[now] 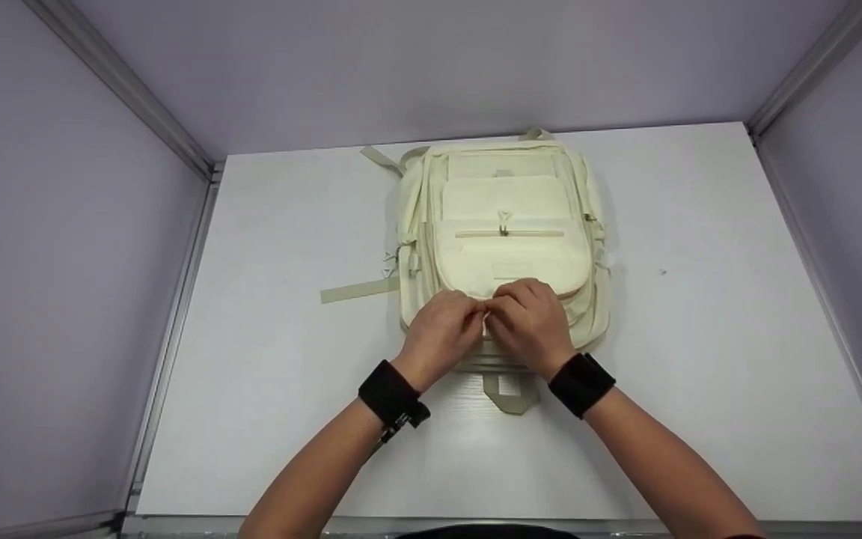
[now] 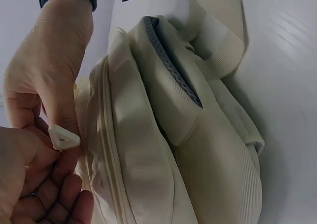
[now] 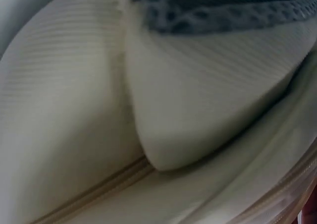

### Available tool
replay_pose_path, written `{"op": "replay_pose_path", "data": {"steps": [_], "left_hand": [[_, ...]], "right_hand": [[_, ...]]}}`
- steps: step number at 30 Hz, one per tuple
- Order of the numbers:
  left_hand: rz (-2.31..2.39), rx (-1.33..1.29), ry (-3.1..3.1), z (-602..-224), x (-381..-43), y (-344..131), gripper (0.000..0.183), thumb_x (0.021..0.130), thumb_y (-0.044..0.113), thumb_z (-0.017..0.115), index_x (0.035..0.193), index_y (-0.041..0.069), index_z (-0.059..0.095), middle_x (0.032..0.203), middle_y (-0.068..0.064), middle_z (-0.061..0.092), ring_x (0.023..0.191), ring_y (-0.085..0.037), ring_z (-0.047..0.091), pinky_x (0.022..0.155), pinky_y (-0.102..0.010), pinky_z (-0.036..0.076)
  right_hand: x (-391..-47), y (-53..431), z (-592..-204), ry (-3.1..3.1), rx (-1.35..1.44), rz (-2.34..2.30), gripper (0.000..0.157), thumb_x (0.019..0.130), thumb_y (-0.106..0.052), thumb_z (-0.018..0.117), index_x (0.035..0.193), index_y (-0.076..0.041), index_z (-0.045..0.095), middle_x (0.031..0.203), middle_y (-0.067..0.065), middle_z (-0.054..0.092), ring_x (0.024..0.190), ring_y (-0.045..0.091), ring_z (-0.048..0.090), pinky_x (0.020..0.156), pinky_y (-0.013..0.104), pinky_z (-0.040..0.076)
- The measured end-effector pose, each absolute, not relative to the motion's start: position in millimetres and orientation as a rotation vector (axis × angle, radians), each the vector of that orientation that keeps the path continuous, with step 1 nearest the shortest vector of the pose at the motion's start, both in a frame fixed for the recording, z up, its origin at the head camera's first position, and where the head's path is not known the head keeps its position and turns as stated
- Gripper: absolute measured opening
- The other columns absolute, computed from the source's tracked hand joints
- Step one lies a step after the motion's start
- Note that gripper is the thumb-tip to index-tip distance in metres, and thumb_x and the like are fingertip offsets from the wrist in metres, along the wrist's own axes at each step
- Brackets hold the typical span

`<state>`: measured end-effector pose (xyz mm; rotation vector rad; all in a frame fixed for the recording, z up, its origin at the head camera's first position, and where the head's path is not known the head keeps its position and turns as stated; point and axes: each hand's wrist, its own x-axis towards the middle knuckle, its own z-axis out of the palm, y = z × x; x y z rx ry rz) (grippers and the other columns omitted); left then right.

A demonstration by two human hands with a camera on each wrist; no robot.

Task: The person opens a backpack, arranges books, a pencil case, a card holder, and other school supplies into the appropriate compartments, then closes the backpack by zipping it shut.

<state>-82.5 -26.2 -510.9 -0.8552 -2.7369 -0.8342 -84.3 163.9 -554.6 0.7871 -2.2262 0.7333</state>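
Observation:
A cream backpack (image 1: 513, 258) lies front up on the white table, its top handle towards the back wall. At the lower edge of its front pocket, my left hand (image 1: 442, 329) and right hand (image 1: 532, 322) meet fingertip to fingertip. A pale triangular zipper pull (image 2: 63, 137) sticks out between them in the left wrist view, pinched at the left fingertips. The right thumb and fingers pinch the pocket's edge beside it, partly hidden by the hands. Only backpack fabric (image 3: 208, 95) and a grey mesh edge fill most of the right wrist view.
Loose straps (image 1: 360, 290) spread out left of the backpack, and a webbing loop (image 1: 512, 397) lies at its near end. Pale panels (image 1: 476, 67) in metal frames enclose the table (image 1: 700, 374) at the back and sides. A tiny speck (image 1: 663, 272) sits to the right.

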Motion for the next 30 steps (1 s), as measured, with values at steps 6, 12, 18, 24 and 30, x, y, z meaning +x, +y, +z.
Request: {"op": "replay_pose_path", "data": {"steps": [6, 12, 18, 24, 30], "left_hand": [[-0.517, -0.944, -2.543, -521, -94, -29, 0.007, 0.097, 0.008, 0.065, 0.102, 0.01, 0.07, 0.107, -0.004, 0.065, 0.106, -0.023, 0.062, 0.093, -0.035, 0.051], [-0.471, -0.936, -2.567, -523, -99, -30, 0.003, 0.099, 0.015, 0.07, 0.102, 0.014, 0.071, 0.102, -0.001, 0.066, 0.102, -0.02, 0.064, 0.089, -0.031, 0.052], [-0.511, -0.924, -2.638, -519, -100, -29, 0.003, 0.099, 0.017, 0.069, 0.099, 0.015, 0.071, 0.098, 0.0, 0.064, 0.097, -0.018, 0.063, 0.084, -0.029, 0.052], [-0.515, -0.91, -2.628, -519, -100, -29, 0.001, 0.098, 0.016, 0.07, 0.097, 0.015, 0.071, 0.097, 0.0, 0.064, 0.096, -0.018, 0.063, 0.081, -0.027, 0.053], [-0.466, -0.917, -2.664, -516, -101, -27, 0.007, 0.1, 0.014, 0.067, 0.097, 0.015, 0.073, 0.096, -0.001, 0.064, 0.095, -0.019, 0.062, 0.081, -0.027, 0.053]], "right_hand": [[-80, 166, -551, -2.24, 0.747, 0.782, 0.01, 0.089, -0.008, 0.078, 0.098, -0.004, 0.079, 0.097, 0.008, 0.07, 0.09, 0.028, 0.064, 0.077, 0.044, 0.053], [-74, 174, -547, -2.295, 0.677, 0.839, 0.009, 0.088, -0.01, 0.082, 0.096, -0.005, 0.08, 0.099, 0.005, 0.071, 0.091, 0.023, 0.066, 0.077, 0.039, 0.055], [-70, 187, -547, -2.32, 0.637, 0.85, 0.008, 0.087, -0.011, 0.083, 0.09, -0.007, 0.077, 0.097, 0.004, 0.07, 0.085, 0.019, 0.063, 0.07, 0.034, 0.051], [-67, 216, -549, -2.318, 0.617, 0.845, 0.01, 0.087, -0.009, 0.083, 0.092, -0.005, 0.076, 0.098, 0.007, 0.07, 0.092, 0.026, 0.066, 0.091, 0.04, 0.052], [-64, 237, -552, -2.328, 0.568, 0.851, 0.012, 0.085, -0.007, 0.084, 0.092, -0.002, 0.075, 0.101, 0.012, 0.07, 0.1, 0.03, 0.066, 0.104, 0.041, 0.046]]}}
